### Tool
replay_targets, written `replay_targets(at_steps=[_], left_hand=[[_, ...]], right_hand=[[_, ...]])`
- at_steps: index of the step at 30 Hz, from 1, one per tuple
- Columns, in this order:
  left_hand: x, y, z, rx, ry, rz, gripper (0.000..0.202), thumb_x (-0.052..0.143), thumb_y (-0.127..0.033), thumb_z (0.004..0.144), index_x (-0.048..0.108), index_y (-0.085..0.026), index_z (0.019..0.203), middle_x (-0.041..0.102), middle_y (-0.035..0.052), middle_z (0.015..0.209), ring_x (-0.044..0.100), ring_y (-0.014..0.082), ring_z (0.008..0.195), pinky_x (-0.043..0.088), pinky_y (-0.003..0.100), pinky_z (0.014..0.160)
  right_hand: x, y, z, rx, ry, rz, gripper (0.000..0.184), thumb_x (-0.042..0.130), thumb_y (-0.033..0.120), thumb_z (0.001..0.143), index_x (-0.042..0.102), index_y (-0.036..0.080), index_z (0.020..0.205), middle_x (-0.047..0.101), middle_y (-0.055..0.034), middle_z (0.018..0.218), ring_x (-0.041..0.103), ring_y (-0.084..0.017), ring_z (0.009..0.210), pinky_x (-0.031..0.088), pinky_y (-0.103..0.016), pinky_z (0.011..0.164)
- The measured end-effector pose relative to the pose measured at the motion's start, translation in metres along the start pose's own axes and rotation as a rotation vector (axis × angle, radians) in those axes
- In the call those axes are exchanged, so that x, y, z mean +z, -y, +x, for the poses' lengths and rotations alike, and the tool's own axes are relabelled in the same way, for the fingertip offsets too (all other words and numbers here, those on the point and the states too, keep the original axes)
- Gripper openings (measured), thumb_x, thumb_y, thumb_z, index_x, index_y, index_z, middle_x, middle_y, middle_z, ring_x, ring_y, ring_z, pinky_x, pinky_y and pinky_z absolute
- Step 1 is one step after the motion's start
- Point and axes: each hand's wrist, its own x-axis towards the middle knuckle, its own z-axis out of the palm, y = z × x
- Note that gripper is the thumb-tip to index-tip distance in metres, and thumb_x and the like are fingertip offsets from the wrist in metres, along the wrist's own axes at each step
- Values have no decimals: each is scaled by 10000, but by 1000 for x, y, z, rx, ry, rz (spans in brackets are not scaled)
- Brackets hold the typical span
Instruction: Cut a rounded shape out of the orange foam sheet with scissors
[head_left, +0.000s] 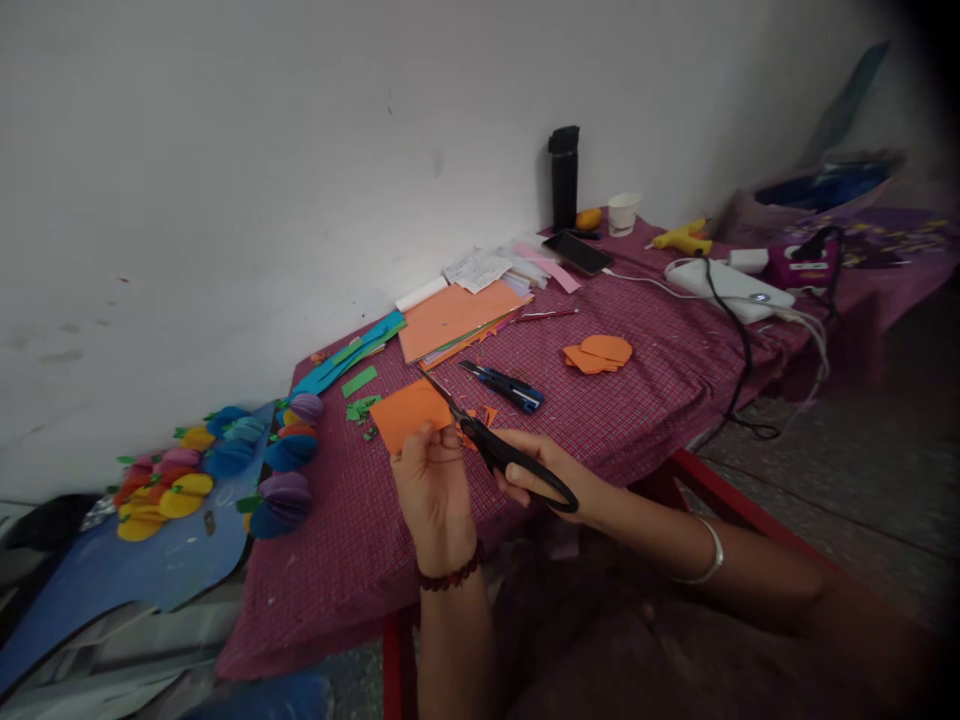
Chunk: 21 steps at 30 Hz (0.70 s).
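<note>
My left hand (435, 480) pinches a square of orange paper (405, 412) by its near edge, above the table. My right hand (541, 468) is wrapped round the black handles of a pair of scissors (495, 448). The scissor blades meet the right edge of the orange paper, one blade showing above its far corner. Just beyond lies a blue and black box cutter (510, 388). Green paper scraps (361, 408) lie left of the paper, and orange scraps lie under the scissors. To the right rests a small pile of cut orange paper shapes (598, 353).
Orange paper sheets (454, 318) and blue strips (349, 355) lie at the back. A phone (577, 252), black bottle (564, 180), paper cup (622, 213), white power bank (727, 288) with cables and yellow glue gun (681, 238) stand rightward. Colourful paper balls (283, 505) sit at left.
</note>
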Motion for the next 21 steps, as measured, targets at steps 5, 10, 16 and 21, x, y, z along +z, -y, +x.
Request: replay_targets(at_steps=[5,10,16,21], left_hand=[[0,-10,3,-41,13,41,202,740,-74,598,661,-206,729,706,-69,697,656,75,636,518,188,643],[0,-17,4,-73,-39,5,227,755,-28,551,659,-189,680,700,-63,673,651,79,626,523,186,646],[-6,-16,6,-70,13,13,199,755,-44,583,639,-181,670,699,-69,663,659,63,628,525,171,669],[-11,-18,10,-66,29,38,203,752,-65,597,665,-197,724,712,-75,686,667,67,639,540,186,688]], right_hand=[[-12,-1,0,63,33,-35,708,690,573,800,532,83,1286,437,66,621,385,-50,490,286,-185,457],[-14,0,1,49,62,-17,636,682,551,817,559,94,1243,422,67,624,363,-45,492,276,-179,451],[-14,-1,0,32,81,-22,608,664,522,846,556,98,1269,418,68,621,359,-41,476,274,-178,440],[-15,3,1,46,90,-69,621,656,522,851,549,90,1284,413,72,614,348,-37,464,267,-178,433]])
